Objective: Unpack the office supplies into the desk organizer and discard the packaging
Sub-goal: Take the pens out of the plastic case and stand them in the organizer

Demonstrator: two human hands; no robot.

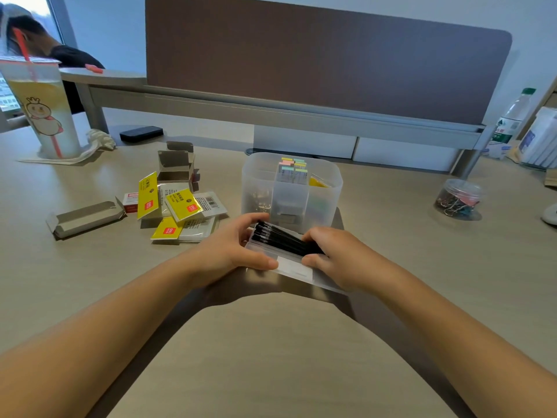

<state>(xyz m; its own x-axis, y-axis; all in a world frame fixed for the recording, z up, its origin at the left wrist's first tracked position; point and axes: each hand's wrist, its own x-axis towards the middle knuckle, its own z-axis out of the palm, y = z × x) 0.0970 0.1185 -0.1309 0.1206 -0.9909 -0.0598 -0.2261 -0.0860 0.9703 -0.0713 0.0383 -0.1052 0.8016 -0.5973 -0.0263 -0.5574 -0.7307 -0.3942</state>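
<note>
Head view: at frame centre, left hand (pixel 232 251) and right hand (pixel 334 254) fingers are gripping a clear pen box (pixel 289 260) before the organizer (pixel 291 188) — tipping it risks pens (pixel 283 241) spilling across the bench (pixel 271 357).

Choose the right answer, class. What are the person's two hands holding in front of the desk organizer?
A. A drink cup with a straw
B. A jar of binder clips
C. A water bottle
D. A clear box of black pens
D: the left hand and right hand grip a clear box of black pens just in front of the desk organizer.
</note>
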